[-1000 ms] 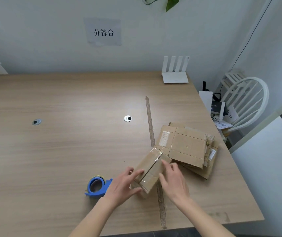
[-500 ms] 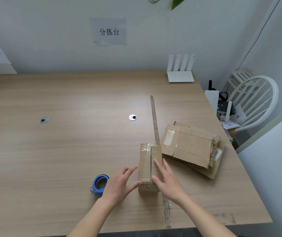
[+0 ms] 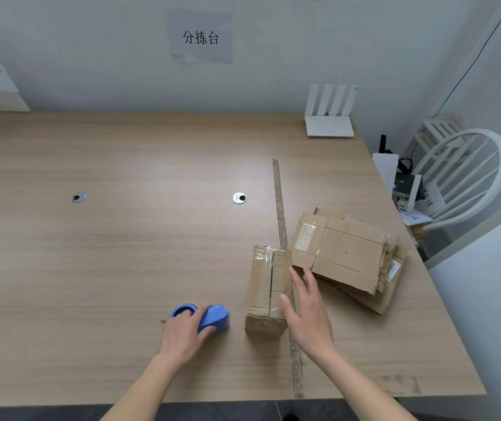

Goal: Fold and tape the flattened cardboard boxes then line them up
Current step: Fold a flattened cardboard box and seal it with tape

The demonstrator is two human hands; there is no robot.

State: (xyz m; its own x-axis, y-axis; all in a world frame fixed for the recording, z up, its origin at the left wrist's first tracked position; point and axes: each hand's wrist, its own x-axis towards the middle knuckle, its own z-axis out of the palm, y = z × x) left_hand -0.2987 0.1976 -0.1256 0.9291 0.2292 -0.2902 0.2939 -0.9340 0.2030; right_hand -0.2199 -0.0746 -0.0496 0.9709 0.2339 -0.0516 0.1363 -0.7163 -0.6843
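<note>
Folded cardboard box (image 3: 269,288) standing on the bench (image 3: 106,253), near the front edge, top flaps closed with a seam running lengthwise and a patch of clear tape at the far end. Right hand (image 3: 308,314) flat against the box's right side, fingers straight and spread, thumb laid on the top near the seam; nothing clasped. Just left of the box, a blue tape dispenser (image 3: 209,319) on the bench, gripped from above by the left hand (image 3: 182,335), fingers curled over its body; whether lifted or resting there, hard to tell. Just right of the box and behind the right hand, a stack of flattened cardboard boxes (image 3: 346,256), slightly askew, near the bench's right edge. Passing under the box's right edge, a long brownish strip (image 3: 279,202) stretching from mid-bench to the front edge. Further back, a white router (image 3: 329,117) against the wall; beyond the bench's right side, a white chair (image 3: 468,177).
</note>
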